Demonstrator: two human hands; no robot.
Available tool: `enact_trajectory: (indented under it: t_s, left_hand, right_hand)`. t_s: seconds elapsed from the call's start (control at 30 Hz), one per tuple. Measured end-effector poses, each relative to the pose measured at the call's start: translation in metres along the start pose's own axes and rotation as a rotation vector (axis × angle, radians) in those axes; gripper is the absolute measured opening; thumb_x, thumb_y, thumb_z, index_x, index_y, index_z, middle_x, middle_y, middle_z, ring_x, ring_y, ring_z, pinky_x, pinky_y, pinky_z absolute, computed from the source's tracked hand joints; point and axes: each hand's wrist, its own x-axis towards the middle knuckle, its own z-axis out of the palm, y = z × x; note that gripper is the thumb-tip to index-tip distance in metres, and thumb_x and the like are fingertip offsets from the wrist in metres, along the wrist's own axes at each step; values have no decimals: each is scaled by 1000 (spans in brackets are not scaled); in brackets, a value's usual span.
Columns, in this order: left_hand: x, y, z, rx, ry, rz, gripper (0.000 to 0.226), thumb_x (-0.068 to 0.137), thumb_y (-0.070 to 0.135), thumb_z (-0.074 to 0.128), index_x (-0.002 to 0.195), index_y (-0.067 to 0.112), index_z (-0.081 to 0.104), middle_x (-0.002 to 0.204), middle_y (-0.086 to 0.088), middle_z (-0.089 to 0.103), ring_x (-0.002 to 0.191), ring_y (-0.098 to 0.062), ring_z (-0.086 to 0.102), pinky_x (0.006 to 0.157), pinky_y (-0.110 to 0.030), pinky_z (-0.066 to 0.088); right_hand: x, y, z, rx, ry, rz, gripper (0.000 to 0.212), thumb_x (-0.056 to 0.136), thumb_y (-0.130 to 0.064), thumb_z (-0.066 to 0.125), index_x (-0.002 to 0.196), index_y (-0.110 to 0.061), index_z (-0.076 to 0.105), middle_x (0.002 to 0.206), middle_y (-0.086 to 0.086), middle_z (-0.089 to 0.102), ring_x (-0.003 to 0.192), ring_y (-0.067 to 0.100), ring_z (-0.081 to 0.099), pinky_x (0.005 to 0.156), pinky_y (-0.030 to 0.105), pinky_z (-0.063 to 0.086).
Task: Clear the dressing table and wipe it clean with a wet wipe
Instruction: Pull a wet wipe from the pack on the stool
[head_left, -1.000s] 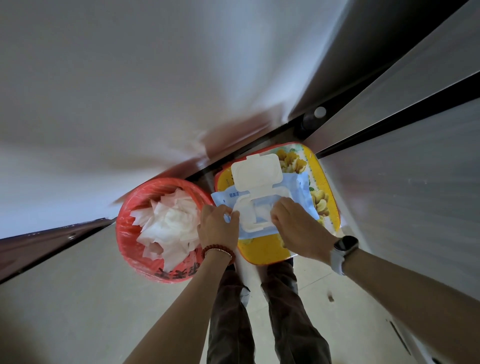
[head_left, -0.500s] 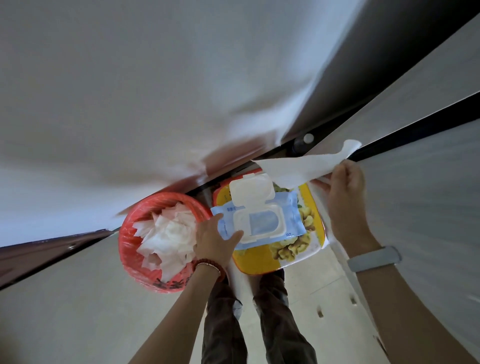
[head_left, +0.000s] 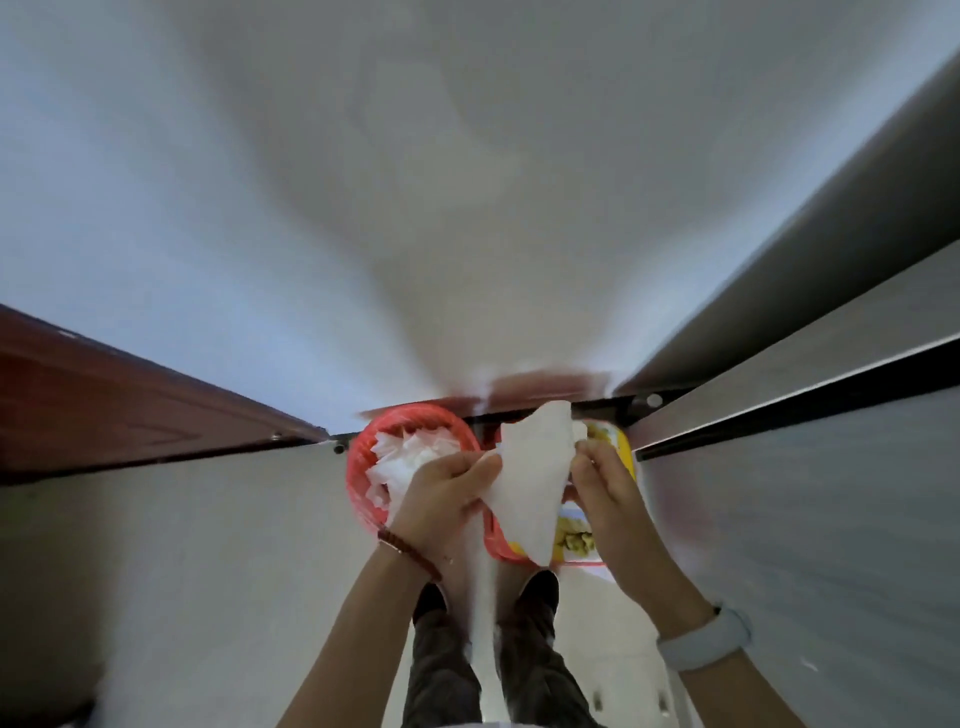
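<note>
1. Wipe (head_left: 530, 483): one white wet wipe is held up between both hands, its long axis running near to far, the narrow lower tip pointing toward the person's feet and the broad upper edge toward the wall
2. Left hand (head_left: 441, 499): its fingers are curled round the wipe's left edge, pinching it; a beaded bracelet (head_left: 410, 553) is worn at the wrist
3. Right hand (head_left: 605, 486): its fingers are curled onto the wipe's right edge, gripping it; a pale watch band (head_left: 706, 642) is worn on that wrist
4. Below the wipe, a yellow printed tray (head_left: 621, 447) with a red rim is partly hidden; whether it rests on a surface cannot be told
5. Just left of the tray, one red basket (head_left: 358, 467) is seen, filled with crumpled white tissues (head_left: 405, 457)
6. Room: pale floor (head_left: 208, 571), white wall (head_left: 363, 208), a red-brown wooden panel (head_left: 104, 410) at the left, grey panels (head_left: 805, 519) with dark grooves at the right
7. Two dark shoes (head_left: 540, 587) and trouser legs are seen below the hands
</note>
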Motion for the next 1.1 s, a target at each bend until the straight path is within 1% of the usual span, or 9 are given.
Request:
enact_trajectory:
  t_s: [0.07, 0.13, 0.23, 0.5, 0.57, 0.63, 0.8, 0.97, 1.1]
  left_hand:
    - [-26, 9, -14, -5, 99, 135, 15, 86, 13, 58, 72, 8, 62, 77, -13, 54, 73, -21, 48, 64, -26, 41]
    - [-52, 22, -33, 55, 211, 302, 15, 84, 10, 60, 69, 8, 60, 67, -5, 55, 63, -12, 50, 58, -20, 43]
    - [-91, 37, -63, 123, 335, 456, 12, 82, 7, 62, 71, 5, 62, 65, -1, 58, 61, -9, 51, 59, -19, 43]
    - [-214, 24, -192, 60, 732, 670, 14, 88, 14, 57, 75, 10, 57, 69, -1, 58, 61, -4, 52, 59, -18, 44]
    - [-244, 6, -224, 8, 856, 677, 16, 89, 13, 54, 73, 15, 55, 66, 1, 56, 56, 0, 51, 55, -14, 43]
    - [-275, -22, -259, -52, 1009, 678, 18, 90, 17, 51, 72, 20, 51, 64, 3, 53, 54, 3, 49, 52, -11, 40]
    - [-357, -105, -338, -177, 1330, 592, 16, 87, 27, 46, 73, 19, 47, 68, 5, 50, 58, 5, 48, 53, -10, 38]
    - [-438, -201, -385, -272, 1592, 423, 15, 84, 35, 44, 74, 24, 47, 66, 2, 51, 61, -12, 45, 54, -26, 36]
    - [-471, -255, -396, -364, 1726, 284, 12, 91, 27, 49, 82, 19, 49, 64, -6, 54, 61, -21, 49, 53, -30, 38]
  right_hand:
    - [-5, -18, 17, 266, -11, 58, 23, 83, -33, 64, 86, -12, 54, 78, 0, 66, 77, 14, 62, 76, 35, 51]
    - [-12, -41, 39, 507, -130, 123, 61, 48, -50, 84, 85, -7, 59, 79, 6, 69, 74, 18, 65, 65, 29, 54]
    - [-28, -73, 78, 506, -347, 126, 89, 38, -56, 85, 100, 2, 58, 89, 10, 69, 81, 20, 66, 64, 27, 54]
    - [-92, -111, 212, 281, -684, 153, 42, 66, -23, 75, 99, 1, 66, 100, 19, 69, 95, 33, 65, 83, 45, 52]
    - [-116, -108, 254, 134, -724, 93, 10, 79, -15, 66, 86, -7, 67, 84, 8, 69, 80, 24, 65, 71, 34, 52]
    - [-145, -102, 301, -107, -699, -1, 17, 84, -6, 58, 70, -15, 59, 62, 0, 56, 59, 12, 52, 56, 23, 42]
    - [-213, -73, 403, -290, -821, -117, 14, 65, -17, 58, 77, -10, 55, 63, -2, 49, 45, -3, 44, 47, 10, 36]
    - [-257, -19, 483, -374, -953, 43, 45, 87, 3, 51, 47, -17, 55, 54, 3, 49, 56, 15, 45, 52, 25, 33]
    - [-302, 6, 531, -433, -1087, 59, 20, 89, 5, 47, 80, -9, 59, 71, 7, 59, 73, 24, 54, 64, 34, 43]
